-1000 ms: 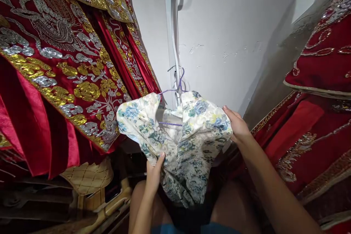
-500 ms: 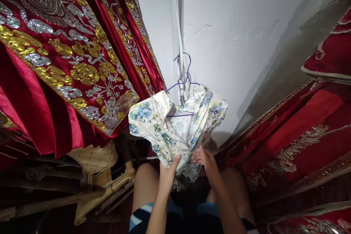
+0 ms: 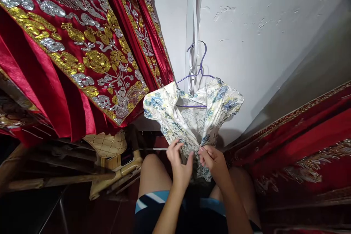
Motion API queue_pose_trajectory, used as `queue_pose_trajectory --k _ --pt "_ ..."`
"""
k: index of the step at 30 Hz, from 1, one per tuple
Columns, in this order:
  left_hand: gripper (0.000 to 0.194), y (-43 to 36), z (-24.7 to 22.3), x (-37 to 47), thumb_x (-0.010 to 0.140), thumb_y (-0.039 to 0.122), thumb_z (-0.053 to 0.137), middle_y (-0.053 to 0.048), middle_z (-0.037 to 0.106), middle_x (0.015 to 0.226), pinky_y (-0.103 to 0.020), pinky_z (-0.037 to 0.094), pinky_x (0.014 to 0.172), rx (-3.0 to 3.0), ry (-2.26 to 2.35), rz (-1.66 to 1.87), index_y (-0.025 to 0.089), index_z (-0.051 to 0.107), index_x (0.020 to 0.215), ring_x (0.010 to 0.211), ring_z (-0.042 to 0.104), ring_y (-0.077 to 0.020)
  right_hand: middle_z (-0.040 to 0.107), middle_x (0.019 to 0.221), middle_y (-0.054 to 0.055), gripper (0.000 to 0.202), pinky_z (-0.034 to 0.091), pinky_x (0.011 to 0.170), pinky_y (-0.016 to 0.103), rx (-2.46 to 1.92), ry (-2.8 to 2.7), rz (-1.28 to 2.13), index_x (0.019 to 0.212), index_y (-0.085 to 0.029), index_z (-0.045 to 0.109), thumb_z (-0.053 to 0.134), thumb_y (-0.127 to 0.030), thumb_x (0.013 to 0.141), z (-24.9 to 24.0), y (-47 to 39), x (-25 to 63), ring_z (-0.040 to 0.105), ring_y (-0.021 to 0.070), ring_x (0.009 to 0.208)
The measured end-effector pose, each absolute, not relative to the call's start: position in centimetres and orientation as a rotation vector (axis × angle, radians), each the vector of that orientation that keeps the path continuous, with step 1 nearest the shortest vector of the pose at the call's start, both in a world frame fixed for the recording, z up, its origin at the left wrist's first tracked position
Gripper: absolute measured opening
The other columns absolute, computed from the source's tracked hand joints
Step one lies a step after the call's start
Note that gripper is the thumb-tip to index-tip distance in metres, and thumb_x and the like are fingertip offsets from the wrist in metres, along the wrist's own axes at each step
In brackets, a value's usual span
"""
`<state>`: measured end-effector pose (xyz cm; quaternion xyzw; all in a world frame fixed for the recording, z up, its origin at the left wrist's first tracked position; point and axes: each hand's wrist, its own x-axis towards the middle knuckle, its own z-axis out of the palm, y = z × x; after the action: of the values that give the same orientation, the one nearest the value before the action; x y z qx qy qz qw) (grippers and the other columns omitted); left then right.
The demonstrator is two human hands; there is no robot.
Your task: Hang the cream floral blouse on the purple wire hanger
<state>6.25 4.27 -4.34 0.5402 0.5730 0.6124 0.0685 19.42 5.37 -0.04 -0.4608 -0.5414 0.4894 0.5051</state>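
A white blouse with blue and yellow flowers (image 3: 219, 106) hangs on a thin purple hanger (image 3: 201, 71) in front of me. Its neckline falls open in a V, and the hanger's lower bar crosses inside it. At the bottom of the V, my right hand (image 3: 212, 159) pinches the blouse's front edge between thumb and fingers. Just left of that spot, my left hand (image 3: 179, 161) has its fingers and thumb spread, close to the fabric. Whether its fingertips touch the cloth, I cannot tell.
White strap-like strips (image 3: 194, 18) run down the pale wall (image 3: 246, 29) by the hanger's hook. Red cloth embroidered in gold and silver (image 3: 95, 62) hangs at left, above a bamboo chair (image 3: 109, 179) with a quilted pad. More red embroidered cloth (image 3: 296, 150) stands at right.
My right hand has closed on the blouse's front edge. My left hand has let go of the fabric and spread its fingers. The view has shifted, with the blouse now farther right.
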Motion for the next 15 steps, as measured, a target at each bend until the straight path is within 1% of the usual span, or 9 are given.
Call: queue_pose_trajectory --k 2,3,5,7,9,10,12,15 --pt "0.013 4.8 -4.1 7.2 0.093 0.024 0.058 -0.009 0.062 0.106 -0.037 0.046 0.091 1.726 1.515 1.656 0.021 0.06 0.105 0.102 0.059 -0.0228 0.057 0.055 0.0 0.038 0.038 0.051 0.026 -1.089 -1.376 1.224 0.064 -0.019 0.059 0.061 -0.047 0.09 0.4 5.3 19.2 0.05 0.0128 0.05" --pt "0.007 5.1 -4.0 7.5 0.094 0.023 0.054 -0.006 0.062 0.094 -0.033 0.047 0.082 1.729 1.453 1.605 0.02 0.059 0.097 0.091 0.06 -0.0204 0.058 0.055 0.0 0.037 0.038 0.052 0.026 -1.082 -1.41 1.238 0.063 -0.019 0.058 0.062 -0.045 0.09 0.6 5.4 19.0 0.051 0.0128 0.05" --pt "0.013 5.6 -3.7 7.8 0.095 0.021 0.048 -0.002 0.056 0.078 -0.028 0.043 0.07 1.74 1.39 1.551 0.019 0.054 0.084 0.076 0.055 -0.0176 0.059 0.054 0.001 0.036 0.039 0.052 0.026 -1.086 -1.42 1.238 0.063 -0.019 0.058 0.062 -0.043 0.09 1.2 6.1 18.8 0.051 0.0125 0.049" --pt "0.018 5.8 -3.5 7.9 0.096 0.02 0.045 -0.002 0.054 0.076 -0.027 0.04 0.068 1.799 1.374 1.488 0.02 0.05 0.078 0.074 0.054 -0.0172 0.06 0.054 0.0 0.035 0.038 0.048 0.026 -1.091 -1.328 1.228 0.064 -0.019 0.06 0.063 -0.044 0.088 2.4 7.3 18.8 0.05 0.0118 0.045" --pt "0.02 5.5 -3.2 8.0 0.099 0.021 0.042 -0.003 0.055 0.079 -0.028 0.04 0.07 1.896 1.388 1.373 0.02 0.049 0.08 0.077 0.054 -0.0179 0.06 0.053 0.0 0.035 0.034 0.042 0.025 -1.085 -1.195 1.209 0.068 -0.018 0.064 0.065 -0.048 0.085 4.5 9.0 19.0 0.047 0.0105 0.04" --pt "0.021 5.3 -3.1 8.0 0.1 0.021 0.041 -0.003 0.056 0.08 -0.028 0.04 0.07 1.956 1.405 1.3 0.02 0.049 0.081 0.078 0.055 -0.0183 0.061 0.054 0.0 0.035 0.031 0.04 0.024 -1.072 -1.144 1.199 0.07 -0.017 0.065 0.067 -0.05 0.083 5.9 9.9 19.2 0.045 0.0098 0.038" --pt "0.021 4.7 -2.6 8.0 0.101 0.021 0.039 -0.004 0.056 0.082 -0.029 0.04 0.071 2.09 1.455 1.136 0.02 0.049 0.083 0.079 0.055 -0.0193 0.064 0.057 0.001 0.036 0.032 0.038 0.022 -1.032 -1.116 1.163 0.076 -0.015 0.069 0.07 -0.051 0.082 9.1 11.8 19.5 0.047 0.0085 0.039" --pt "0.02 4.3 -1.9 7.9 0.1 0.017 0.038 -0.005 0.059 0.084 -0.032 0.039 0.071 2.278 1.542 0.873 0.02 0.051 0.085 0.077 0.055 -0.0211 0.066 0.058 0.002 0.037 0.031 0.036 0.019 -0.892 -1.124 1.156 0.074 -0.013 0.07 0.079 -0.048 0.075 13.9 14.2 19.6 0.047 0.0063 0.039"
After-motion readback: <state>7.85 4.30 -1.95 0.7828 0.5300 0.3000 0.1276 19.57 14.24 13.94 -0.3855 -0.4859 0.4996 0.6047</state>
